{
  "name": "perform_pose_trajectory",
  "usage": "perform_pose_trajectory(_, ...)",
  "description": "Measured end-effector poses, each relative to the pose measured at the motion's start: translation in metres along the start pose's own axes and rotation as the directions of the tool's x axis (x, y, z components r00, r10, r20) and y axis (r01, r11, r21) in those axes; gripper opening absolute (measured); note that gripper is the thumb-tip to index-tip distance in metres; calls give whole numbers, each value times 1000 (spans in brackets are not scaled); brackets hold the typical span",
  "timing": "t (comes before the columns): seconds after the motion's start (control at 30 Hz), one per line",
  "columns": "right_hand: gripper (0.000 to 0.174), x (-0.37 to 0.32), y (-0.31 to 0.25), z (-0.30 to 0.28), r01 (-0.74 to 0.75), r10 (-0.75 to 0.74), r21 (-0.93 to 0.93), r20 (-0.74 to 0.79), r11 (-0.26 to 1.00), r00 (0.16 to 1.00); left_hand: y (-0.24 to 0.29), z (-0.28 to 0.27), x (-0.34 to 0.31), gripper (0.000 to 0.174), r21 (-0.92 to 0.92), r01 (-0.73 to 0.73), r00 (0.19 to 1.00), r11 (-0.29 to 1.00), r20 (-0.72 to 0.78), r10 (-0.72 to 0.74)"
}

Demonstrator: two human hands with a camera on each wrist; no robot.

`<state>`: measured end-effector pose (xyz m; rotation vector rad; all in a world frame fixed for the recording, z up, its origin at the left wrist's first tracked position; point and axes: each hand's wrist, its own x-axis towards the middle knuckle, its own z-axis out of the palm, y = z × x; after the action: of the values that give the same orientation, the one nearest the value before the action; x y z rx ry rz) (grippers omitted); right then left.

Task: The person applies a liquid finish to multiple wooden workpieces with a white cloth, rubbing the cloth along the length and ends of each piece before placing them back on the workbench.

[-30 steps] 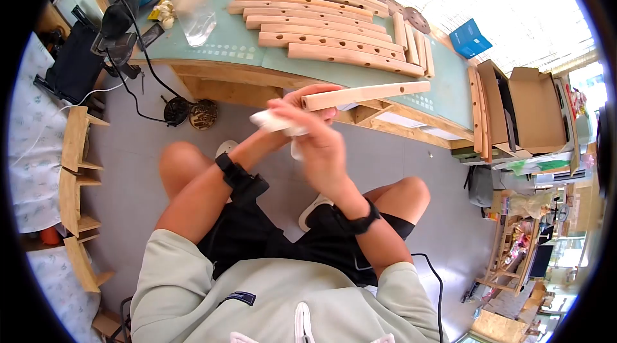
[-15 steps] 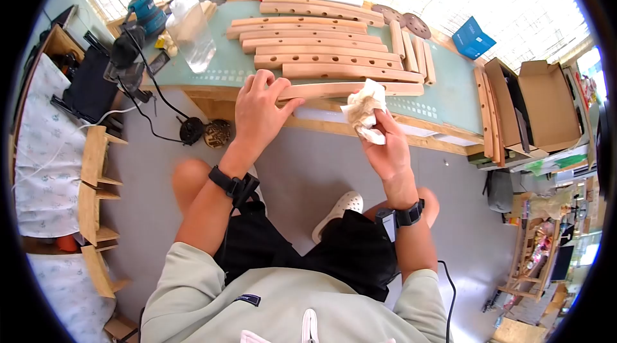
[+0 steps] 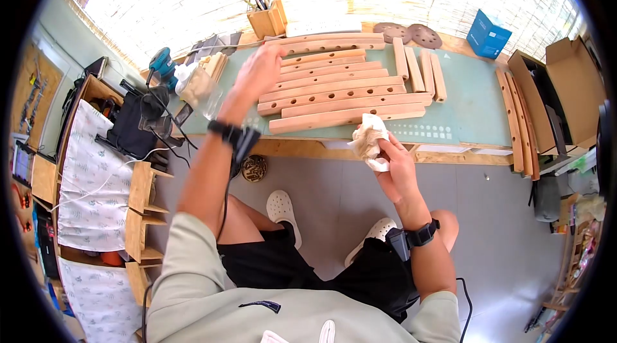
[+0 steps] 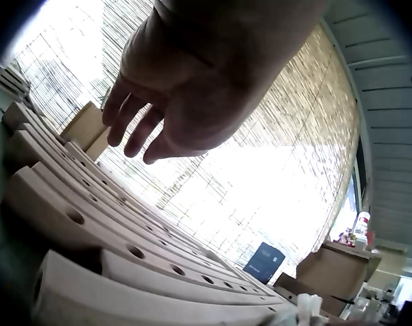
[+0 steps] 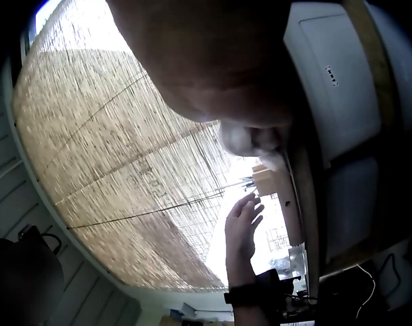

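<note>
My left hand reaches over the far left ends of several pale wooden strips with round holes that lie in rows on the green mat. In the left wrist view the left hand hangs above the strips, fingers loosely bent and holding nothing. Near the table's front edge my right hand grips a crumpled white tissue with brownish stains. The tissue is just in front of the nearest wooden strip. In the right wrist view the tissue is partly hidden by the hand.
Short wooden pieces and brown sanding discs lie at the back right, near a blue box and an open cardboard box. A clear bottle and a teal sander stand at the left.
A wooden strip was held in the left hand, then laid in front of the rows. The left hand let go and moved to the far left. The right hand keeps the tissue.
</note>
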<state>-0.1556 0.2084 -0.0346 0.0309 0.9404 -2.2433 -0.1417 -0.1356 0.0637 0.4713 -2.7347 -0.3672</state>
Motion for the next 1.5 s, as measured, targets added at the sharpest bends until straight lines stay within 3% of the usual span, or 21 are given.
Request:
perform_pose_trajectory(0.13, 36, -7, -18, 7, 4, -12, 93, 80, 996, 997, -59, 22, 80, 35, 224, -7, 976, 975, 215, -43)
perform_pose_trajectory(0.33, 43, -14, -29, 0, -6, -29, 188, 179, 982, 983, -76, 34, 90, 48, 308, -21, 966, 951, 250, -60)
perform_pose_trajectory(0.5, 43, -17, -29, -4, -16, -24, 181, 215, 983, 976, -74, 29, 83, 39, 313, -106, 965, 944, 263, 21)
perform_pose_trajectory(0.57, 42, -20, -29, 0, -16, -22, 182, 209, 983, 978, -60, 19, 71, 34, 101, -23, 993, 995, 120, 11)
perform_pose_trajectory(0.6, 41, -21, -29, 2, -19, -19, 182, 205, 983, 979, -57, 16, 66, 34, 98, -21, 993, 995, 118, 9)
perform_pose_trajectory(0.67, 44, -16, -24, -9, 0, -31, 152, 201, 988, 979, -52, 7, 52, 28, -29, -208, 975, 978, -87, 205)
perform_pose_trajectory(0.7, 46, -13, -24, -16, 22, -47, 126, 199, 992, 979, -41, -1, 32, 29, -67, -203, 973, 977, -121, 194)
perform_pose_trajectory(0.83, 40, -22, -60, -41, 241, -265, 171, 132, 955, 955, 33, -29, -72, 34, -179, 7, 1000, 984, 1, -7)
perform_pose_trajectory(0.87, 37, -26, -73, -43, 327, -354, 208, 107, 922, 929, 47, -26, -95, 34, -215, 9, 1000, 977, 14, -6)
perform_pose_trajectory(0.93, 35, -30, -88, -57, 610, -600, -2, -178, 792, 780, 68, -15, -133, 32, -177, -21, 997, 984, 69, 34)
perform_pose_trajectory(0.97, 35, -30, -94, -63, 612, -607, -24, -167, 791, 777, 70, 1, -147, 32, -153, -177, 984, 972, -31, 174)
perform_pose_trajectory(1.0, 33, -30, -100, -70, 672, -692, -172, -242, 720, 680, 72, 18, -160, 32, -118, -327, 941, 938, -130, 312)
perform_pose_trajectory(1.03, 31, -32, -106, -76, 705, -776, -327, -296, 630, 557, 81, 24, -171, 31, -185, -352, 933, 917, -146, 329)
perform_pose_trajectory(1.07, 31, -31, -108, -82, 705, -790, -357, -287, 613, 541, 86, 28, -176, 31, -216, -357, 931, 909, -157, 328)
perform_pose_trajectory(1.13, 32, -23, -103, -84, 489, -892, -823, -45, 288, 449, 90, 34, -184, 30, -304, -192, 979, 933, 4, 203)
perform_pose_trajectory(1.17, 32, -19, -102, -82, 481, -898, -833, -40, 272, 438, 90, 37, -187, 30, -380, -189, 981, 906, -29, 192)
perform_pose_trajectory(1.23, 32, -9, -99, -70, 447, -845, -866, 402, -226, 352, 85, 41, -189, 31, -491, -184, 981, 852, -34, 192)
perform_pose_trajectory(1.3, 32, -6, -104, -57, 365, -810, -881, 439, -302, 389, 78, 40, -191, 32, -585, -164, 984, 795, -37, 175)
perform_pose_trajectory(1.37, 33, 0, -105, -48, 285, -768, -881, 470, -377, 436, 75, 35, -193, 34, -757, 3, 987, 654, 107, 119)
perform_pose_trajectory(1.43, 33, 11, -104, -49, 272, -635, -852, 516, -447, 575, 69, 45, -195, 33, -767, -9, 992, 642, 75, 104)
perform_pose_trajectory(1.5, 33, 25, -94, -55, 243, -639, -845, 523, -477, 564, 66, 53, -197, 32, -779, -15, 995, 626, 49, 85)
